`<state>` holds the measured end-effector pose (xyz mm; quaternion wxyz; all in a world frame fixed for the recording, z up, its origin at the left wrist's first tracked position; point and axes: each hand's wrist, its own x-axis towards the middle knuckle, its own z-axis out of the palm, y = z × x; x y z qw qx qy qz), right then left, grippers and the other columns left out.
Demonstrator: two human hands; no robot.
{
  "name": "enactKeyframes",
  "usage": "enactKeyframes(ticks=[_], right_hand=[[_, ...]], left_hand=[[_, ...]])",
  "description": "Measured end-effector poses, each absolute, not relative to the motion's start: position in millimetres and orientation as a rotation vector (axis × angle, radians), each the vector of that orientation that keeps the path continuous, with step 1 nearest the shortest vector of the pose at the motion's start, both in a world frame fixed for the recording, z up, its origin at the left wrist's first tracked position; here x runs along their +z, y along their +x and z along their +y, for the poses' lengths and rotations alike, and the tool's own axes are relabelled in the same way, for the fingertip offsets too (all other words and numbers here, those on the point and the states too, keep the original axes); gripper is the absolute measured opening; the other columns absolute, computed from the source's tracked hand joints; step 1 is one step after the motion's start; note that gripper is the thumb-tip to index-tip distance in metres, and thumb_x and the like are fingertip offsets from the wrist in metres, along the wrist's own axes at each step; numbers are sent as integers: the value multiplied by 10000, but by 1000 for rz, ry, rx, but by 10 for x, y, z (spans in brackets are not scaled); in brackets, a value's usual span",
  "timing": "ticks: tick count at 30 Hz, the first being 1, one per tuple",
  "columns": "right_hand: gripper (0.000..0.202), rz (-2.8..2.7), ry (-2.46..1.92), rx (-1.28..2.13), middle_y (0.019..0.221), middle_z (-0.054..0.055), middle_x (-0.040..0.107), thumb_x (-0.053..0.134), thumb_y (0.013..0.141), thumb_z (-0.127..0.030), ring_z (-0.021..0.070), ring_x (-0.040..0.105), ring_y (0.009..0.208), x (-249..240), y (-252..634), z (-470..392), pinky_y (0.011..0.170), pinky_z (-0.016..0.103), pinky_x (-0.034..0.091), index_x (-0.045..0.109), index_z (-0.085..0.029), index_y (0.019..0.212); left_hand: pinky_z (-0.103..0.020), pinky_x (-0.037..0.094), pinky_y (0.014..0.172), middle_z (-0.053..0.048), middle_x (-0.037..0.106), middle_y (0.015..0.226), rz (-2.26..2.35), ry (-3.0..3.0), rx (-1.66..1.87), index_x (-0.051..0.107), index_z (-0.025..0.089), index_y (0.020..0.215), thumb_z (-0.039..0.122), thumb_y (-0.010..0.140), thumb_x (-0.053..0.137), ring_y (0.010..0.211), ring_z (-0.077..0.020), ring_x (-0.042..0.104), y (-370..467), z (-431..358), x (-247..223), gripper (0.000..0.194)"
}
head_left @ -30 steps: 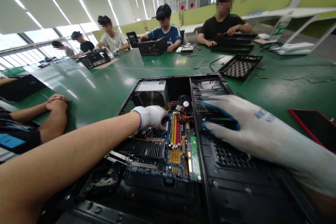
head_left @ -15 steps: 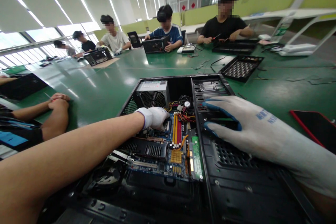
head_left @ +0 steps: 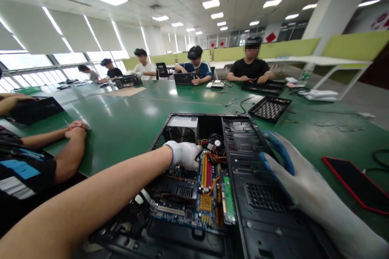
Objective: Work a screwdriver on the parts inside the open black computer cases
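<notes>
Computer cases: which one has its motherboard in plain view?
The near case, lying open with the left hand inside: its blue motherboard shows clearly. In the cases farther off, no board can be made out.

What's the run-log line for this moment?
PC case: open | power supply: inside | left hand: gloved, over motherboard, grip unclear | right hand: gloved, open, near case's right edge, contact unclear

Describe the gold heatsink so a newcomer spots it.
Inside the open black metal computer case, find the blue motherboard. Nearer the camera than its long yellow and red memory slots sits the square gold heatsink, the only large gold block there.
</notes>
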<state>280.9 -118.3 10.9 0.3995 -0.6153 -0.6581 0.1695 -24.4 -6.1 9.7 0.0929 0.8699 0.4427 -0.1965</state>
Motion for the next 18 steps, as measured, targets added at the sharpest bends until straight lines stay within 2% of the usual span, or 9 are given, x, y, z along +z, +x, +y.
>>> enactKeyframes(ticks=[2,4,7,9,13,16,18], right_hand=[[924,-1416,-1643,633,1662,78,499,567,870,-803,411,462,1518,-103,2946,-1292,1271,651,313,416,-322,1645],[1019,-1311,-1639,801,1685,63,467,622,784,-830,423,406,1549,-327,3040,-1377,1290,623,274,436,-315,1644],[886,-1248,-1480,1009,1592,32,584,657,781,-756,397,476,1505,-546,3044,-1448,1229,514,442,551,-373,1573],[787,-1206,-1384,1083,1493,33,674,647,807,-703,399,564,1435,-571,2991,-1463,1160,506,526,597,-403,1533],[762,-1209,-1332,1088,1440,52,713,685,799,-650,424,615,1379,-475,2890,-1430,1163,561,506,614,-402,1515],[747,-1225,-1302,1144,1403,82,736,714,800,-631,437,644,1340,-461,2778,-1339,1133,591,517,628,-373,1495],[721,-1206,-1254,1228,1390,93,742,703,838,-621,425,664,1315,-493,2623,-1236,1113,593,529,609,-349,1499]], left_hand=[[-377,592,949,-175,749,1258,1310,2600,-497,643,160,1213,470,887,658,1142,-323,743,-283,-121,214,450],[-372,597,916,-168,751,1239,1325,2610,-406,624,167,1198,475,932,600,1111,-309,752,-347,-199,355,408],[-384,586,912,-165,752,1207,1370,2625,-264,586,167,1194,454,1009,485,1099,-305,749,-484,-374,586,356],[-400,571,932,-159,755,1183,1371,2637,-154,572,174,1174,467,1048,434,1106,-313,741,-596,-539,729,347],[-375,566,862,-96,753,1083,1343,2654,66,567,212,1078,477,1068,445,989,-283,742,-850,-987,950,292],[-310,562,802,-26,727,955,1352,2681,175,567,239,1010,386,1056,490,856,-217,722,-1061,-1372,1015,172],[-281,567,826,-16,728,977,1352,2719,336,583,257,1060,331,1046,499,859,-193,714,-1225,-1604,978,112]])
